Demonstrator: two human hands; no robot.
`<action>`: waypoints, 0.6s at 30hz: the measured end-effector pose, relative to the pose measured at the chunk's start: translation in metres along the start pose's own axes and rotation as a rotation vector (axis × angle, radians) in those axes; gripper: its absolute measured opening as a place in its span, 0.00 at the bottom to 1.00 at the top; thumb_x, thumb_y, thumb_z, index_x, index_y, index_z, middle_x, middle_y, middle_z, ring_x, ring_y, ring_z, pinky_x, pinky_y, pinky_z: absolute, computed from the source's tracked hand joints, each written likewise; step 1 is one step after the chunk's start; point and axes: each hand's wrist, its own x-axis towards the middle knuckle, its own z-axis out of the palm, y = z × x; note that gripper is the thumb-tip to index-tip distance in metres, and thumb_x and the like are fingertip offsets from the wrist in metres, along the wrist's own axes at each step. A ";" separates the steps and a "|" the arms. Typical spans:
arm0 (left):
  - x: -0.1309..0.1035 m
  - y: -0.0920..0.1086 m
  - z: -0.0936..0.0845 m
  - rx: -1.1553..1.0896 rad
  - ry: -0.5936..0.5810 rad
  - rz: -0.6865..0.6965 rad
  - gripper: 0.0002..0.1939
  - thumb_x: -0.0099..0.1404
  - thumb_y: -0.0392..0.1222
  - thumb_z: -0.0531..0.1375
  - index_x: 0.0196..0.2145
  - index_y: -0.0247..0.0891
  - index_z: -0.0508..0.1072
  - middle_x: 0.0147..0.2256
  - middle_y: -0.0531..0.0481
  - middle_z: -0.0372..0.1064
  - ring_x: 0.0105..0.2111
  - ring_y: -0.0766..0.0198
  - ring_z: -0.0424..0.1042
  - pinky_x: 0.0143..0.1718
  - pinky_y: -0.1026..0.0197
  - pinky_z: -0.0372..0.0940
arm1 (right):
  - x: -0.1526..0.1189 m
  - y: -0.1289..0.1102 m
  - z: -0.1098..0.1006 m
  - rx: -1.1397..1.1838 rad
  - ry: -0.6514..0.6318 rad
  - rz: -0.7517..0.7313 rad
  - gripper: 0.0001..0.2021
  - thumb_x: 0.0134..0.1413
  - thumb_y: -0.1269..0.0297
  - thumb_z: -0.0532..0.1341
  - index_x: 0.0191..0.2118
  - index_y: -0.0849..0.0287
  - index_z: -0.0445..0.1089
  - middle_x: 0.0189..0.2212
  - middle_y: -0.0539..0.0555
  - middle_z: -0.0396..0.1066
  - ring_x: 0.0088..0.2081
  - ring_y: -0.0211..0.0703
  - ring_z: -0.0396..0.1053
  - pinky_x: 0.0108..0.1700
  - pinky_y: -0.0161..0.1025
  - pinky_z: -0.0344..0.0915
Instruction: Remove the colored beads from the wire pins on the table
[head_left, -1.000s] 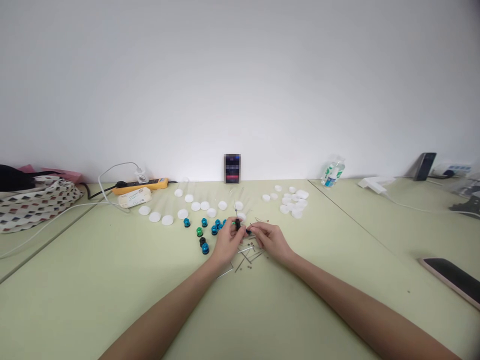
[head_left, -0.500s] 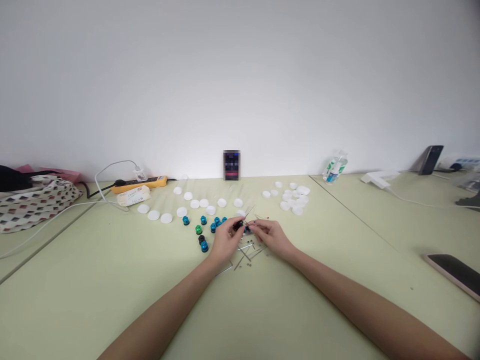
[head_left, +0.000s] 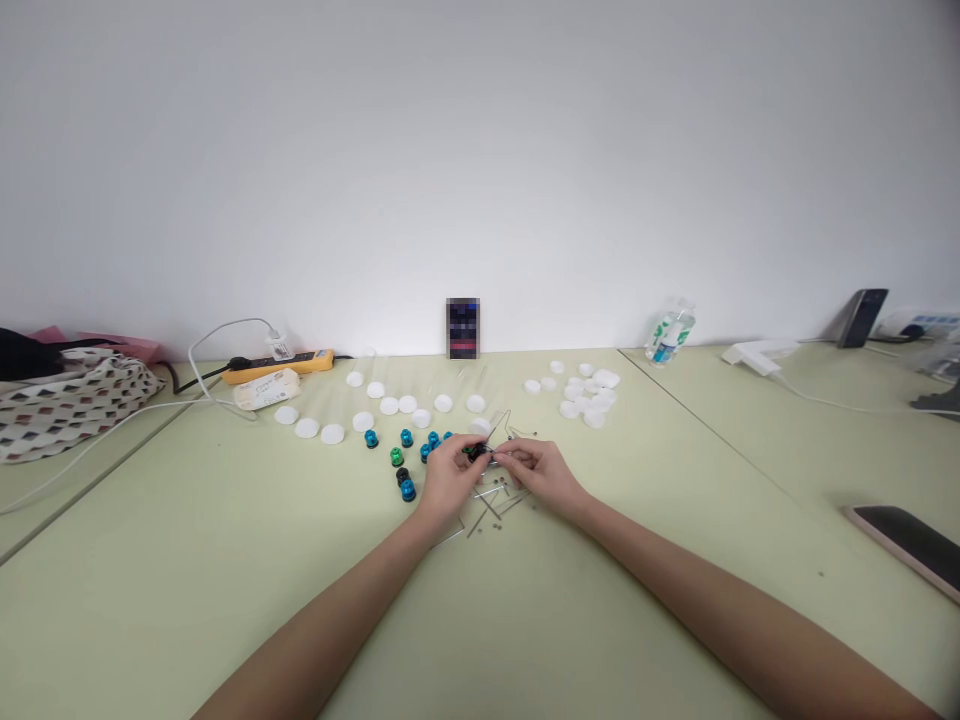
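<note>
My left hand (head_left: 448, 478) is closed around a small black knob-like piece (head_left: 475, 454) with a bit of green at its edge. Opposite it, my right hand (head_left: 541, 472) pinches a thin metal rod at the black piece; the fingers hide most of the rod. A bent thin metal wire (head_left: 501, 424) rises just behind the fingertips. Several blue knob-like pieces (head_left: 407, 490), a green one (head_left: 397, 457) and a black one (head_left: 403, 475) stand left of my left hand. Below the hands lie thin metal rods (head_left: 487, 508), some bent like hex keys, and tiny metal bits (head_left: 497, 527).
Clear tubes with white caps (head_left: 333, 434) lie at the back left. White caps (head_left: 595, 400) are heaped right of centre. Around them are a yellow power strip (head_left: 315, 363), a phone (head_left: 463, 328) against the wall, a bottle (head_left: 670, 335) and another phone (head_left: 904, 545) at right.
My right fingertips have moved slightly left and down, closer to the black piece. The rod between the hands now shows less. Both arms stay nearly in place.
</note>
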 end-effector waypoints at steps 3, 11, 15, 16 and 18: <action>-0.001 0.001 0.000 -0.030 -0.011 -0.030 0.14 0.55 0.45 0.60 0.39 0.39 0.70 0.26 0.52 0.69 0.19 0.68 0.67 0.20 0.64 0.63 | 0.000 0.001 -0.001 -0.020 -0.007 0.008 0.14 0.51 0.53 0.57 0.33 0.59 0.70 0.20 0.49 0.64 0.18 0.34 0.56 0.21 0.33 0.54; -0.001 0.004 0.000 -0.027 -0.003 -0.031 0.14 0.55 0.44 0.60 0.39 0.37 0.68 0.26 0.52 0.68 0.18 0.69 0.68 0.16 0.67 0.61 | 0.001 -0.002 -0.001 -0.039 -0.024 0.022 0.15 0.50 0.52 0.58 0.30 0.61 0.69 0.16 0.46 0.56 0.17 0.31 0.49 0.20 0.31 0.46; -0.003 0.004 0.001 0.012 -0.001 0.083 0.13 0.57 0.41 0.59 0.40 0.36 0.68 0.36 0.47 0.66 0.20 0.71 0.69 0.18 0.67 0.64 | 0.002 -0.004 -0.003 0.047 -0.063 0.088 0.16 0.50 0.51 0.58 0.31 0.61 0.68 0.13 0.45 0.56 0.17 0.31 0.52 0.20 0.31 0.48; -0.003 0.003 0.001 0.026 -0.002 0.127 0.12 0.58 0.41 0.58 0.40 0.37 0.68 0.38 0.47 0.65 0.20 0.71 0.69 0.19 0.67 0.65 | 0.002 -0.004 -0.004 0.083 -0.082 0.109 0.16 0.51 0.51 0.58 0.31 0.61 0.68 0.12 0.45 0.56 0.16 0.31 0.52 0.20 0.31 0.48; -0.002 0.001 0.001 0.058 -0.004 0.213 0.11 0.59 0.39 0.57 0.41 0.37 0.68 0.39 0.47 0.63 0.21 0.72 0.69 0.21 0.66 0.66 | 0.003 -0.004 -0.004 0.171 -0.131 0.155 0.16 0.51 0.50 0.58 0.31 0.61 0.67 0.11 0.44 0.55 0.15 0.30 0.50 0.20 0.30 0.47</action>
